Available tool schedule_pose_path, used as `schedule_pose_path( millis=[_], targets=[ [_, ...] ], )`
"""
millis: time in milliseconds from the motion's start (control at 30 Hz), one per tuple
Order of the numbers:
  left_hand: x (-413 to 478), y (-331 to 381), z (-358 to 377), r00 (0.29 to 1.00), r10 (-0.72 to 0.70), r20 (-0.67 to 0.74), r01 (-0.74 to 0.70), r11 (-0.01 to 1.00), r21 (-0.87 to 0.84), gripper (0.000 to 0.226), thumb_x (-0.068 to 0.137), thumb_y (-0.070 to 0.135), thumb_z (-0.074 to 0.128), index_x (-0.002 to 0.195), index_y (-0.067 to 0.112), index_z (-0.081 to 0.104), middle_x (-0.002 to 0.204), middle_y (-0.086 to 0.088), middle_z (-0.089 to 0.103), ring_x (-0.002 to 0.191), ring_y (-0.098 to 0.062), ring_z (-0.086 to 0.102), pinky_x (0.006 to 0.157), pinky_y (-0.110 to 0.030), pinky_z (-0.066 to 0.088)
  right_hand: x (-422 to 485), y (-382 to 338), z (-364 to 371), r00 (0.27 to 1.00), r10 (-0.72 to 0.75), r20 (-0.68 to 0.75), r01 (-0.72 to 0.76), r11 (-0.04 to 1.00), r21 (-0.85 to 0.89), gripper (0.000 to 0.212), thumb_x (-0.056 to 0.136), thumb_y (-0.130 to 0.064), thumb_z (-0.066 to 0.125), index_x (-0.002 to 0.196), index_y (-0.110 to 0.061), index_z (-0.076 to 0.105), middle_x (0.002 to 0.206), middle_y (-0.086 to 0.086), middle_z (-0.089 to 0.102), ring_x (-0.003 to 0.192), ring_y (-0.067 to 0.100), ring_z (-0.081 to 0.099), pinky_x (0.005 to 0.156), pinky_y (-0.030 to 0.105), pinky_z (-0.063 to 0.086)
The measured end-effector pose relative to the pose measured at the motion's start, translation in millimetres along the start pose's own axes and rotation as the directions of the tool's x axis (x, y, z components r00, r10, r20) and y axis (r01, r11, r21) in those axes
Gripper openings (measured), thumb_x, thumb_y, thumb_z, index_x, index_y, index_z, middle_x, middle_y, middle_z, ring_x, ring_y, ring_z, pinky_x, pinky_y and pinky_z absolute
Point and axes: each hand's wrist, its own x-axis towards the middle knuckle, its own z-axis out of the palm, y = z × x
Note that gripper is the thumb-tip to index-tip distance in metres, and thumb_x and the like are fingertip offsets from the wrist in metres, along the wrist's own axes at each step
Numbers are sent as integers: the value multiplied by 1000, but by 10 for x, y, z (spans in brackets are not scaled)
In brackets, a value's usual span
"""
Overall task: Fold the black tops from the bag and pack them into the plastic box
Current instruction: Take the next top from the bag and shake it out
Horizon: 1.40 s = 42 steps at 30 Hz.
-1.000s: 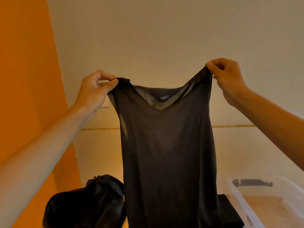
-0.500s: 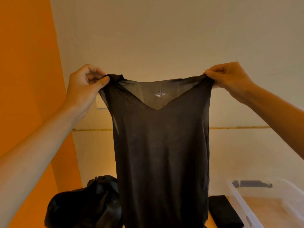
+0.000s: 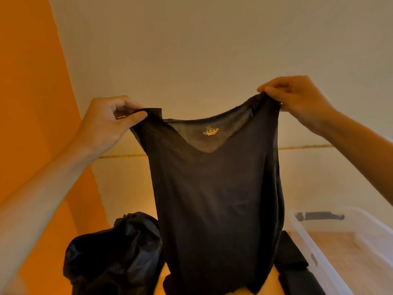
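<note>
I'm pinching the thin black V-neck top (image 3: 214,188) by its shoulders, left hand (image 3: 106,122) and right hand (image 3: 297,99) curled tight. It's now stretched wider and hanging squarer, hem seemingly touching down between the crumpled black bag (image 3: 112,256) on the left and the clear plastic box (image 3: 306,241) on the right — ready for laying flat.

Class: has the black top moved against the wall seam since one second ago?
Yes. The black top has dropped slightly, its shoulders now closer to the wall seam.

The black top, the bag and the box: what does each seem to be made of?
The black top: thin matte knit, probably synthetic; light shows through near the neck, beside a mesh band. The bag: slightly shiny, crumpled sheet, perhaps nylon or plastic film. The box: smooth translucent plastic; the surface beneath shows through.
</note>
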Motion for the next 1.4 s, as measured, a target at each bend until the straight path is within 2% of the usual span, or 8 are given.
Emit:
schedule_pose_path(
  millis=[200,333,467,700,833,967,1233,1400],
  targets=[
    [-44,-60,-101,987,-155,46,161,970,-185,16,73,24,77,89,24,76,78,13,74,79,-2,68,70,-12,54,-98,87,-100,982,70,175,-67,998,-21,19,100,-18,60,108,-13,76,101,0,77,99,15,71,79,18,59],
    [-72,105,-212,983,-156,95,174,958,-227,10,66,23,81,71,32,80,72,11,73,72,-2,68,63,-11,52,-138,3,-127,992,56,111,-63,996,66,20,103,-16,56,109,-11,75,104,3,75,102,17,70,83,23,59],
    [-57,367,-396,992,-118,34,123,927,-353,13,56,30,86,68,30,79,68,11,72,69,-4,68,63,-15,54,-109,-259,-198,1000,16,26,-20,987,160,27,107,-12,48,107,-19,74,109,-2,73,111,15,67,88,26,58],
    [-112,848,-725,999,-15,-38,-7,844,-537,17,68,8,80,71,25,78,71,7,73,74,-8,71,76,-22,57,-209,-865,-394,996,-56,-68,68,981,183,31,109,-12,43,113,-22,71,116,3,70,115,20,64,93,33,57],
    [-171,988,-780,997,-17,-79,-31,827,-561,18,71,8,80,84,20,77,78,5,75,88,-15,74,83,-26,58,-332,-1122,-446,994,-69,-87,86,974,208,31,109,-11,42,109,-24,70,121,16,68,117,30,64,95,37,58],
    [-217,968,-685,994,-54,-100,-14,819,-574,22,73,6,80,93,11,73,83,1,77,94,-21,75,86,-29,58,-396,-1183,-387,993,-16,-114,38,981,193,30,107,-9,41,107,-25,67,121,15,68,115,30,64,96,43,56],
    [-260,101,171,945,-315,-87,259,886,-384,19,85,7,80,82,25,74,84,4,72,92,-17,71,75,-29,57,-355,-145,198,958,270,-92,-268,963,32,17,105,-15,51,115,-18,64,113,10,68,105,25,65,90,43,58],
    [-595,-914,1190,907,-422,11,417,892,-175,13,90,7,77,89,20,73,90,2,66,86,-13,64,77,-28,51,-577,1195,879,872,483,-78,-489,868,-93,14,105,-9,50,103,-17,62,102,13,60,79,20,55,64,31,47]
  ],
)
